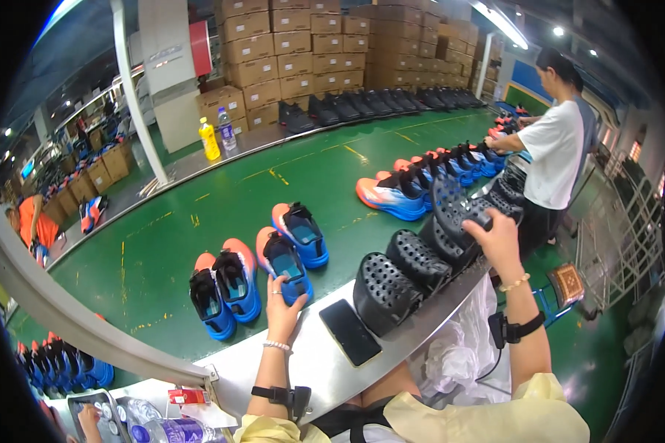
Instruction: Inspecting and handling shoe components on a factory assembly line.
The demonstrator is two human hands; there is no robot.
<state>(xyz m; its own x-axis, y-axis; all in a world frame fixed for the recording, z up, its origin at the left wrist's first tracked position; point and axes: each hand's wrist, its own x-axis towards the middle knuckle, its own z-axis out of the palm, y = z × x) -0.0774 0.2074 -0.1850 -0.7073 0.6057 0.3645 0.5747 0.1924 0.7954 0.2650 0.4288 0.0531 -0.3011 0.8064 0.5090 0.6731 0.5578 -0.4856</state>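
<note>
My left hand (281, 316) is at the near end of the green work surface, its thumb and fingers round the heel of a blue and orange sneaker (283, 262). Close beside that shoe stands its match (303, 232), and another pair of the same sneakers (227, 284) sits to the left. On the right, my right hand (501, 244) has its thumb and fingers on a black perforated clog (451, 210), which is tipped up in a row of such clogs. Nearer me in that row are more black clogs (383, 292). A dark phone (349, 332) lies on the metal edge.
A row of sneakers (391, 196) runs toward a person in a white shirt (558, 151). Black shoes (347, 107) line the far ledge, near a yellow bottle (210, 139) and stacked cartons (295, 63). A curved white frame (74, 310) crosses the left side.
</note>
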